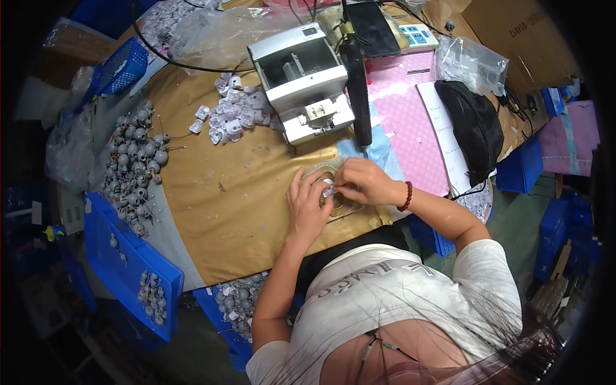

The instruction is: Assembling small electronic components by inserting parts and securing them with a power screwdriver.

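A small white plastic part (329, 188) sits between my hands near the table's front edge. The fingers of my left hand (308, 204) curl round its left side, with the thumb below it. My right hand (367, 182), with a dark red bead bracelet at the wrist, pinches at its right side; what lies between those fingertips is too small to make out. Under both hands is a pale yellowish fixture block (350, 208) with a rounded recess, partly covered by my fingers. Just beyond them hangs a black electric screwdriver (358, 96), tip down.
A silver screw feeder (298, 86) stands beyond my hands, beside a pile of white plastic parts (237, 114). Many grey round parts with wires (136, 160) lie at left, above a blue tray (96, 237). A black pouch (471, 128) rests at right on pink padded sheeting (410, 122).
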`<state>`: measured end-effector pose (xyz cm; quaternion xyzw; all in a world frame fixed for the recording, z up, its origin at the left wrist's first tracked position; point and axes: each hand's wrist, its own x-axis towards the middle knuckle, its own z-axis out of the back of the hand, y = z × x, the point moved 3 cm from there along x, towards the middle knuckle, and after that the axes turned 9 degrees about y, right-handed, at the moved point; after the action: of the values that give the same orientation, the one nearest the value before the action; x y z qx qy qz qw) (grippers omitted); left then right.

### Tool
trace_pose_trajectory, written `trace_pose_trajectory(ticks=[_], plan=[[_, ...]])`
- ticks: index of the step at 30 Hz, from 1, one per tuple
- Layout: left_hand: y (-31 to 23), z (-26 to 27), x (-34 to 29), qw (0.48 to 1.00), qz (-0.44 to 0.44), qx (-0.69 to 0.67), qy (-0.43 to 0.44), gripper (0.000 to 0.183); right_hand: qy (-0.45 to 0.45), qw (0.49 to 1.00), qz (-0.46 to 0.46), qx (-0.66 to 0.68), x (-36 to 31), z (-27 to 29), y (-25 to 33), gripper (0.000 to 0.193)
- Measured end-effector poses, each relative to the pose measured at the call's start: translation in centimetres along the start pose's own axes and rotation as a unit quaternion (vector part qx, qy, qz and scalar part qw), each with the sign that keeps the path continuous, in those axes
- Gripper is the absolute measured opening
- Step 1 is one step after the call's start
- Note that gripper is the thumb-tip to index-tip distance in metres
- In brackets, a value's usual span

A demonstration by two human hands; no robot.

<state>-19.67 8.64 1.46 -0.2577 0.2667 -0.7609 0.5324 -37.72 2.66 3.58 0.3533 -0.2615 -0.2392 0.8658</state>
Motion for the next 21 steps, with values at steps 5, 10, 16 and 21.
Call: trace_pose_trajectory(ticks=[5,10,16,21], plan=[[-0.3,0.5,-0.2,0.999,0.02,-0.026,-0.008,0.046,0.055,0.987,0.057,-0.142,0.5,-2.0,0.2,0.024],[4.9,6.0,-1.1,0.997,0.057,0.001,-0.061,0.047,0.07,0.975,0.058,-0.203,0.7,-2.3,1.2,0.023],[19.2,18.6,-0.5,0.934,0.206,0.173,-0.234,0.047,0.118,0.962,0.023,-0.244,0.7,-2.3,2.2,0.031],[25.5,23.5,3.7,0.854,0.332,0.362,-0.174,0.054,0.102,0.966,0.003,-0.238,0.1,-2.6,1.6,0.037]])
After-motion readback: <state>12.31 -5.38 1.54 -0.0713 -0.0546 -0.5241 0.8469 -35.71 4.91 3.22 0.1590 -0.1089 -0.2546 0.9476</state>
